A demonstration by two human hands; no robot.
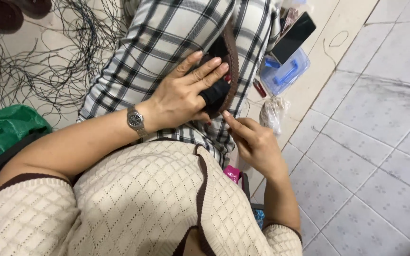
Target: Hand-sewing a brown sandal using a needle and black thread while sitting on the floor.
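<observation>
Hands at work on dark shoe upper (221,71), held on plaid-trousered knee.

L hand (186,92) presses flat, fingers spread over it; R hand (255,140) pinches at its lower edge, what it pinches too small to tell. Piece could slide off lap if L pressure eases.

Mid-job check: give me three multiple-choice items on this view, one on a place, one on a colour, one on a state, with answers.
1. Where does the dark piece lie?
A. on the tiled floor
B. on the person's lap
C. in the blue box

2. What colour is the bag at the left edge?
A. green
B. red
C. white

3. How is the left hand?
A. clenched in a fist
B. lifted clear
C. pressed flat on the piece

Answers: 1 B, it rests on the checked trousers; 2 A, it is plainly green; 3 C, the fingers lie spread over it while the right hand pinches at its edge.
</observation>
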